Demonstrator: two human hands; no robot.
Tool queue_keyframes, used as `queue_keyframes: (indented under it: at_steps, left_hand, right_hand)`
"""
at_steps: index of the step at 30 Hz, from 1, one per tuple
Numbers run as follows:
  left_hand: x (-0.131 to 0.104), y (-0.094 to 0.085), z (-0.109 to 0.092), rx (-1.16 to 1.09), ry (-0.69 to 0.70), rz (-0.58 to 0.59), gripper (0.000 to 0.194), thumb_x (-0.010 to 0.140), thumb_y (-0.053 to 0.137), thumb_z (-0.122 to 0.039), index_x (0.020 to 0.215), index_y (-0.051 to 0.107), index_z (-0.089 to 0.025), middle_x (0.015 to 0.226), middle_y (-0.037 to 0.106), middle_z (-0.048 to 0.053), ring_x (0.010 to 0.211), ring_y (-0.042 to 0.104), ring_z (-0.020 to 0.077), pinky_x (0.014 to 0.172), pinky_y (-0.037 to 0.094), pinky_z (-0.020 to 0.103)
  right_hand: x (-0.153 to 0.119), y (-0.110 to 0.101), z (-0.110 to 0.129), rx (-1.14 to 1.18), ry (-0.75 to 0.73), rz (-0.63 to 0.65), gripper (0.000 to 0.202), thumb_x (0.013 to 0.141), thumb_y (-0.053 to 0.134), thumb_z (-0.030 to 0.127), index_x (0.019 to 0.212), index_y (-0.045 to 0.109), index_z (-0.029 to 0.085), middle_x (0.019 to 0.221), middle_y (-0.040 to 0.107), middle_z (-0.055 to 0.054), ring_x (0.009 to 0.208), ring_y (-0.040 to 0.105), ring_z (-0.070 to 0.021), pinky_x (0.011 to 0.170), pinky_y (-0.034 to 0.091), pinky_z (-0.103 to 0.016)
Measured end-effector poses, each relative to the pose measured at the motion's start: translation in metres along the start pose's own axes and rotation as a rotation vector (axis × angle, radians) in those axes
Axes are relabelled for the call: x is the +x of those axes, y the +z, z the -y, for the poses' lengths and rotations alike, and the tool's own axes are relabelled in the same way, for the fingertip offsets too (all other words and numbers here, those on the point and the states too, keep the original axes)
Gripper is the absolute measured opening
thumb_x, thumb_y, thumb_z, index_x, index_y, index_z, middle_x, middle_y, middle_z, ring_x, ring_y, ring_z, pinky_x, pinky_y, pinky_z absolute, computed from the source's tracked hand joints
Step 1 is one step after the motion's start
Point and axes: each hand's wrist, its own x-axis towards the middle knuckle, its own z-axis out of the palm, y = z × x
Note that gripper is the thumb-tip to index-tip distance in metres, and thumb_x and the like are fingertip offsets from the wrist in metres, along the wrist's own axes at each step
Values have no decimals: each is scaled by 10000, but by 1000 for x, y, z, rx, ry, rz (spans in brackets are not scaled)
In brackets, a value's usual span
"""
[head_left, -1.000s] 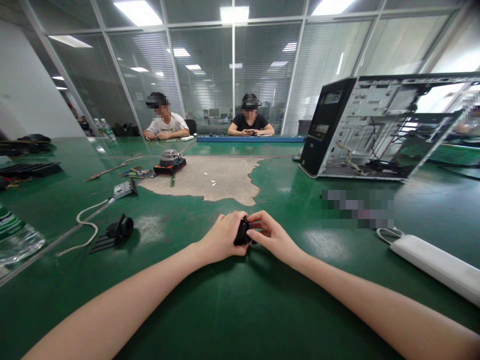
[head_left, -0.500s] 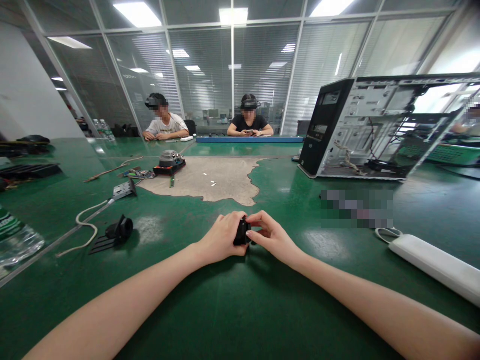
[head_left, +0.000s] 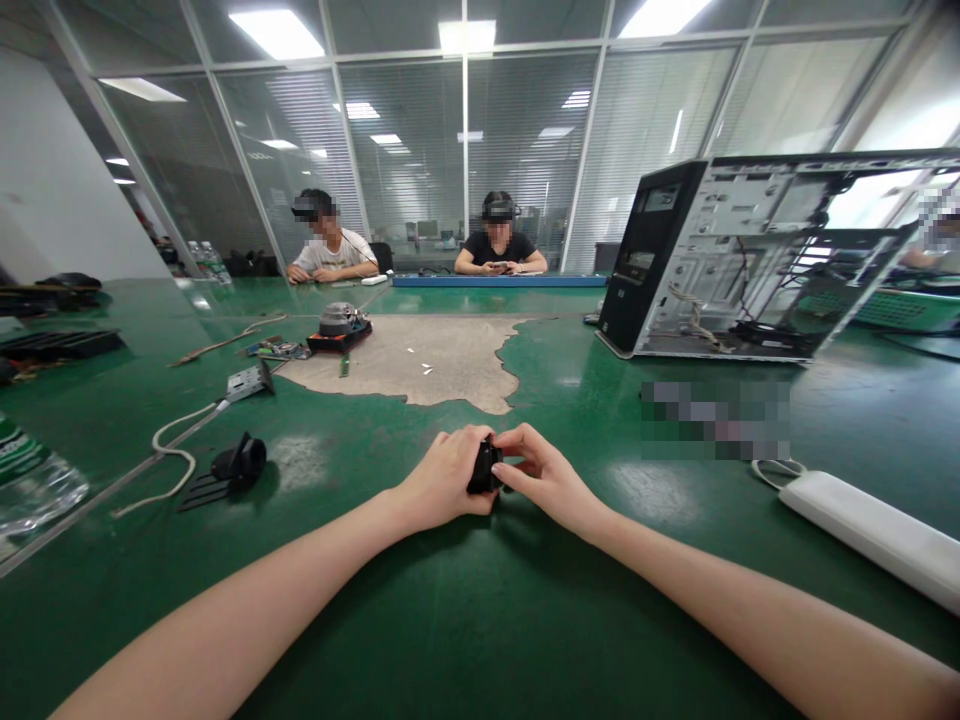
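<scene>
A small black blocky part (head_left: 484, 470) is held between both hands just above the green table (head_left: 480, 600); its exact kind does not show. My left hand (head_left: 448, 475) wraps round it from the left, and its palm and fingers cover much of it. From the right, the thumb and fingertips of my right hand (head_left: 544, 473) pinch its edge. Off to the left lies a black plastic piece with a round opening and flat prongs (head_left: 238, 466), apart from both hands.
An open computer case (head_left: 645, 260) stands at the right, with a white power strip (head_left: 862, 520) nearer. A CPU cooler (head_left: 341, 325) sits beyond my hands beside a torn bare patch (head_left: 450, 365). A water bottle (head_left: 34, 470) is at the left. Two people (head_left: 334, 250) sit opposite.
Almost nothing differs: both hands keep their hold on the black part in the same place. The camera view has shifted very slightly.
</scene>
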Motion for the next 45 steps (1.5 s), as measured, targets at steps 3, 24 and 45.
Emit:
queue_keyframes:
  at_steps: [3, 24, 45]
  left_hand:
    - [0, 0, 0, -9, -6, 1, 561, 616, 586, -259, 1104, 319, -190, 1018, 496, 70, 912, 500, 243, 771, 372, 374]
    - [-1, 0, 1, -2, 2, 1, 575, 619, 587, -266, 1116, 307, -190, 1043, 488, 77, 937, 496, 251, 781, 370, 381]
    - [0, 0, 0, 20, 8, 0, 549, 626, 580, -273, 1097, 315, -179, 1016, 487, 71, 915, 496, 241, 763, 376, 370]
  right_hand:
    - [1, 0, -2, 16, 43, 14, 235, 737, 550, 238, 955, 468, 208, 940, 531, -27, 907, 537, -160, 718, 484, -293]
    - [-2, 1, 2, -12, -16, 30, 201, 739, 549, 218, 928, 481, 213, 927, 527, -20, 889, 540, -156, 693, 484, -276]
    - [-1, 1, 0, -66, -49, -35, 151, 748, 538, 244, 890, 509, 202, 949, 525, -34, 937, 525, -173, 700, 483, -281]
